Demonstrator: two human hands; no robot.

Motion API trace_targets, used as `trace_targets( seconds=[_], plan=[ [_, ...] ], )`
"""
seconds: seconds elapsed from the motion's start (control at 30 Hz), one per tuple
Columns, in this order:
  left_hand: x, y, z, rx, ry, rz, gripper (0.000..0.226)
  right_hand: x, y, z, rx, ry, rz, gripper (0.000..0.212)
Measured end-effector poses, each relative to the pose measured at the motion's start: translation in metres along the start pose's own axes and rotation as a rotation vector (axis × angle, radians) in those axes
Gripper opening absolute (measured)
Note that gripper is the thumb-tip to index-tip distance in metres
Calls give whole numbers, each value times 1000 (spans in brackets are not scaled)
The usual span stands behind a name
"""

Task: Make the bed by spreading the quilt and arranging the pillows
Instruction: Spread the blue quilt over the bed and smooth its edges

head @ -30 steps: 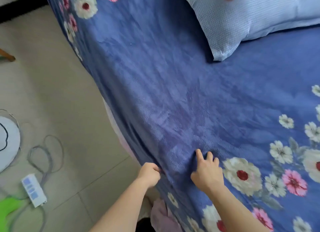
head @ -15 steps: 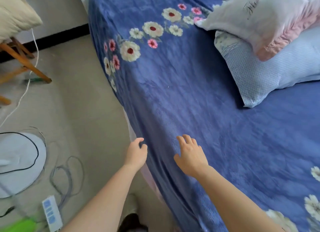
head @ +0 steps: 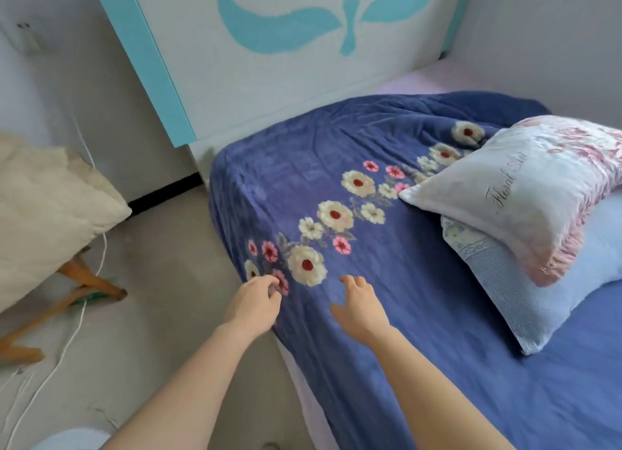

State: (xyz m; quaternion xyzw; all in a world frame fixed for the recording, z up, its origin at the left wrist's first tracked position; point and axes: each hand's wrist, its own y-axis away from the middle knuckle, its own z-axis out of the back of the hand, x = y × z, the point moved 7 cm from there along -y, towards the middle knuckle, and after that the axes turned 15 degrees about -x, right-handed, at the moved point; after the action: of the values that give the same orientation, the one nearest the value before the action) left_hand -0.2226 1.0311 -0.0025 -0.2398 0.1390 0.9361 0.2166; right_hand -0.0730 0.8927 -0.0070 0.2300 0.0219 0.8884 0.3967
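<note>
A blue quilt (head: 387,281) with cream and pink flowers lies spread over the bed, hanging over its left side. My left hand (head: 254,303) is at that left edge, its fingers curled on the quilt by a pink flower. My right hand (head: 360,306) rests on top of the quilt with fingers apart. At the right a white and pink floral pillow (head: 525,190) is stacked on a light blue checked pillow (head: 525,291).
A white headboard (head: 269,62) with teal trim stands at the bed's far end. A cream cushion (head: 43,210) sits on a wooden-legged chair (head: 84,281) to the left. White cables (head: 67,342) trail over the grey floor.
Both hands have moved along the bed's left edge toward the headboard. The view has lifted, so the headboard and both stacked pillows now show.
</note>
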Motion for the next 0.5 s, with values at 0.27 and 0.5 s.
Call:
trace_targets(
  seconds=[0.27, 0.5],
  plan=[
    [-102, -143, 91, 3, 14, -189, 35, 50, -122, 114, -172, -32, -24, 55],
    [-210, -277, 92, 54, 2, -388, 37, 29, -245, 165, -231, -32, -169, 52]
  ],
)
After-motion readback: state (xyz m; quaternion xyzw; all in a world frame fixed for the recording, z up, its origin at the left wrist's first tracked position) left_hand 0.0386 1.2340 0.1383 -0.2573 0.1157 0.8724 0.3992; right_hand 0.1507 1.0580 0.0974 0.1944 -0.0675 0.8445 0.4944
